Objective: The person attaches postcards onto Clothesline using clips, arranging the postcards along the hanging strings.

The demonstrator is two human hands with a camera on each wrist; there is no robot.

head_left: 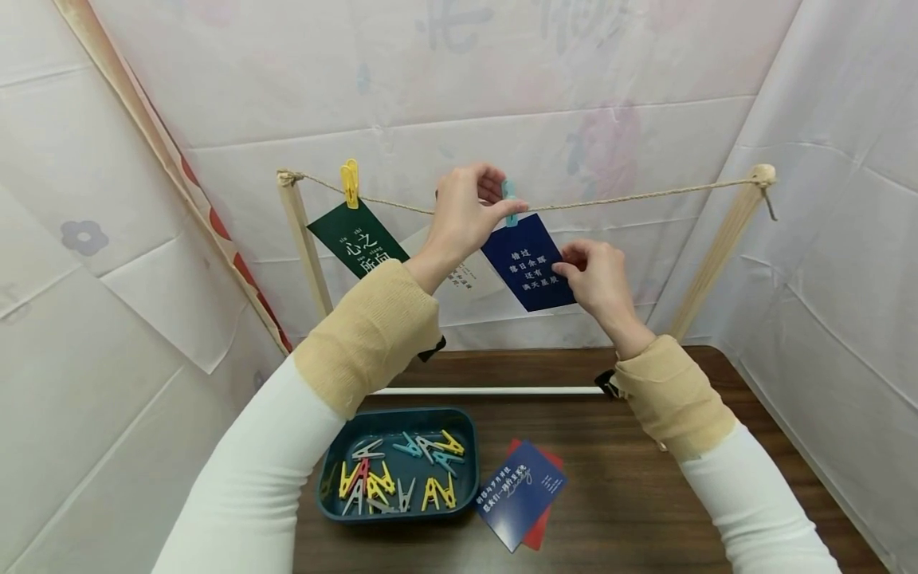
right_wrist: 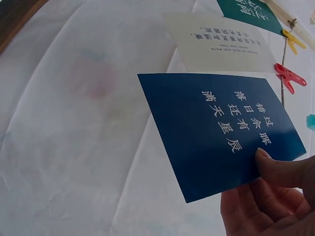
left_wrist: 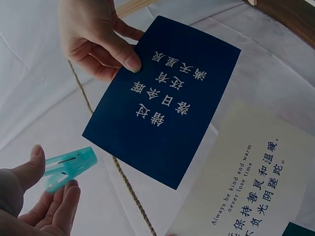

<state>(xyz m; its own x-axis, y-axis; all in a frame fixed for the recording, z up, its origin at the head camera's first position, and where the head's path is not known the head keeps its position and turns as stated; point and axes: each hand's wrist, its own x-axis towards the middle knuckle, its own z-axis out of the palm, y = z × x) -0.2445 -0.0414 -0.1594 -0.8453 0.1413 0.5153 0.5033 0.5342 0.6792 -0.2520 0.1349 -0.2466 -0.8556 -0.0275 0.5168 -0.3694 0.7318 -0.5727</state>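
Observation:
My left hand [head_left: 466, 207] pinches a teal clothespin [left_wrist: 71, 167] by its handles, up at the twine [head_left: 617, 198]. Between the thumb and fingers of my right hand [head_left: 598, 279] is the edge of a dark blue card [head_left: 527, 267] with white writing. The left wrist view shows the clothespin's tip a little apart from that card, whose upper edge is near the twine. Left of it hangs a cream card [right_wrist: 216, 46] under a red clothespin [right_wrist: 290, 78], partly hidden by my left arm in the head view. A yellow clothespin [head_left: 350, 183] holds a green card [head_left: 358, 243] farther left.
Two wooden posts [head_left: 717, 247] carry the twine. A white bar [head_left: 495, 391] crosses low behind. On the brown table [head_left: 602, 486] stand a dark teal tray [head_left: 398, 518] of several clothespins and another blue card [head_left: 519, 490] over a red card [head_left: 536, 536].

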